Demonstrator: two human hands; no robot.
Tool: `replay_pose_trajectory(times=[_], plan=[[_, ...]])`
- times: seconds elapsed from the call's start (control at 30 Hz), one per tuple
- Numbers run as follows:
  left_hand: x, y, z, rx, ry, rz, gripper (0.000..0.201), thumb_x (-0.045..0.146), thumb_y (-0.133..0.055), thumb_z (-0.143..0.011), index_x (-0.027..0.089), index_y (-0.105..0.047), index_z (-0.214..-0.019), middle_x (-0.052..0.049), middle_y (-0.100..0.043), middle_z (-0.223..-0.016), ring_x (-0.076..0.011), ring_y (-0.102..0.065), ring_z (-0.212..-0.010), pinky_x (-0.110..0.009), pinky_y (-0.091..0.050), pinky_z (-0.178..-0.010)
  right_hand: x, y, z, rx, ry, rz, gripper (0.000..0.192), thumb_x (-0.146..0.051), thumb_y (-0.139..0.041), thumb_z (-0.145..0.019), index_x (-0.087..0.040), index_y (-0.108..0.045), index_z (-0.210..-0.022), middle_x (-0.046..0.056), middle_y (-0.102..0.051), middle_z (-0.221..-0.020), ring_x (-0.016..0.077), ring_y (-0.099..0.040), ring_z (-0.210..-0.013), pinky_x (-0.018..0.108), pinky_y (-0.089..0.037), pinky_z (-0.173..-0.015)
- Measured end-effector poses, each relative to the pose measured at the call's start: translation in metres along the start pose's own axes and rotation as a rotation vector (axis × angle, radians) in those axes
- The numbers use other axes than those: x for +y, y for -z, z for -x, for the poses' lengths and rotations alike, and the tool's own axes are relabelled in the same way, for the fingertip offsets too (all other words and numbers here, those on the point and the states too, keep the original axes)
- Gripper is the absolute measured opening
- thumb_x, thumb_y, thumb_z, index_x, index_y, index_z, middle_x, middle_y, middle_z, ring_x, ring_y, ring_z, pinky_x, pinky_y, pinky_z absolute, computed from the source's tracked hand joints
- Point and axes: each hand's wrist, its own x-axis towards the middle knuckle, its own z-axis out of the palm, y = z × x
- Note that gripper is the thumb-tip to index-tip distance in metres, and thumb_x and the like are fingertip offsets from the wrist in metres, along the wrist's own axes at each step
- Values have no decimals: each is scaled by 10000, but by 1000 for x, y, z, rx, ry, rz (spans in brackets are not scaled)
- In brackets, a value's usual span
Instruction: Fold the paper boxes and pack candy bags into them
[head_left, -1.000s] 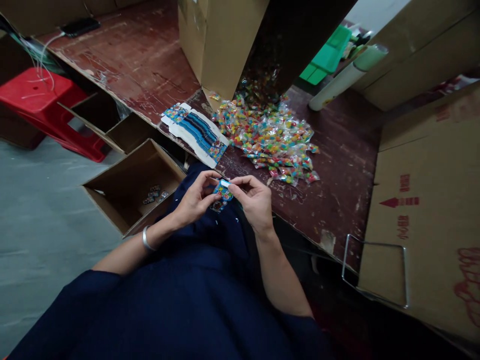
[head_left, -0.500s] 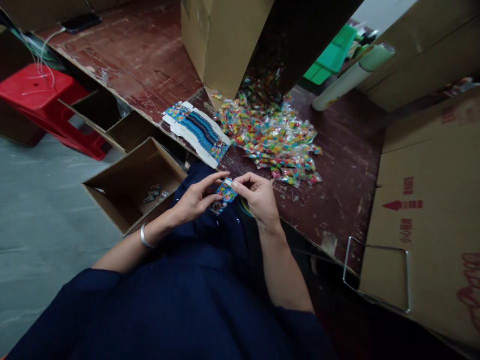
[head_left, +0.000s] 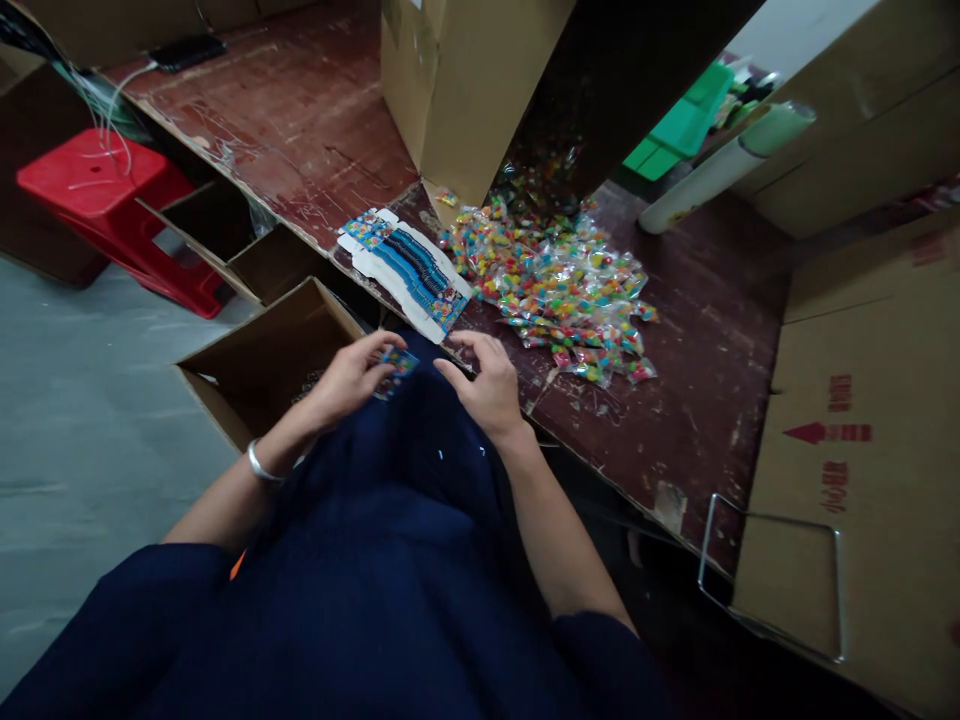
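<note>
My left hand (head_left: 350,378) grips a small blue printed box (head_left: 397,370) between thumb and fingers, over my lap beside the open carton. Motion blurs the box slightly. My right hand (head_left: 489,385) is apart from it, thumb and fingers spread with nothing between them, close to the table edge. Just beyond the hands, a stack of flat blue printed cartons (head_left: 412,265) lies on the table (head_left: 300,130). To its right spreads a heap of clear packets of colourful candy (head_left: 555,285).
An open cardboard carton (head_left: 262,350) stands left of my lap, with small items partly hidden by my left hand. A red stool (head_left: 105,185) is farther left. A tall cardboard box (head_left: 472,90) rises behind the packets. At right are a large carton (head_left: 862,430) and a metal wire frame (head_left: 772,515).
My right hand has let go of the small box and opened. My left hand has carried the box left, toward the open carton. The view has shifted slightly.
</note>
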Motion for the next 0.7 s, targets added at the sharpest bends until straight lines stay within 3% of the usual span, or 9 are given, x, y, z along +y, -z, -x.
replay_pose_trajectory(times=[0.1, 0.2, 0.27, 0.33, 0.47, 0.57, 0.7], plan=[[-10, 37, -6, 126, 30, -338, 371, 128, -706, -805, 225, -720, -1163, -74, -693, -1083, -246, -664, -1005, -410, -537, -979, 23, -21, -22, 5, 41, 231, 335, -292, -828, -841, -214, -689, -1135, 143, -731, -1231, 346, -604, -1249, 529, -499, -1094], [-15, 49, -5, 119, 53, -318, 505, 218, -763, -805, 202, -663, -1300, -108, -691, -1203, -275, -654, -1133, -466, -514, -1055, 38, -31, -34, -50, 64, 302, 172, -227, -748, -892, -199, -701, -1055, 151, -754, -1177, 332, -644, -1183, 506, -524, -1032], [-15, 40, -4, 49, 58, -135, 446, 320, -756, -851, 170, -671, -1262, -118, -721, -1184, -253, -679, -1102, -441, -541, -1016, 43, -31, -33, -55, 95, 293, 63, -216, -670, -942, -210, -716, -985, 136, -776, -1149, 306, -683, -1121, 482, -538, -1002], [-15, 23, -4, -15, 93, 90, 371, 420, -749, -881, 149, -706, -1132, -117, -757, -1094, -224, -713, -1011, -390, -570, -941, 44, -26, -27, -21, 126, 266, 114, -226, -623, -973, -225, -730, -933, 117, -794, -1136, 284, -713, -1082, 460, -547, -990], [-13, -18, -15, -117, 282, 575, 421, 528, -781, -871, 128, -694, -969, -152, -781, -1076, -228, -766, -987, -334, -595, -851, 42, -13, -9, 94, 134, 234, 202, -291, -593, -1006, -245, -759, -900, 101, -818, -1092, 259, -754, -1042, 440, -580, -970], [-14, -40, -28, -164, 379, 864, 432, 535, -787, -873, 126, -654, -911, -167, -785, -1078, -257, -782, -1020, -380, -609, -896, 37, -7, 10, 154, 149, 225, 205, -298, -595, -1004, -261, -775, -912, 92, -826, -1075, 247, -775, -1019, 434, -615, -960], [-11, -53, -40, -241, 420, 1030, 433, 560, -694, -940, 128, -680, -924, -167, -797, -1056, -275, -776, -1070, -437, -591, -998, 21, -3, 42, 145, 223, 151, 155, -236, -640, -974, -297, -782, -971, 69, -823, -1109, 246, -784, -1038, 443, -639, -972]])
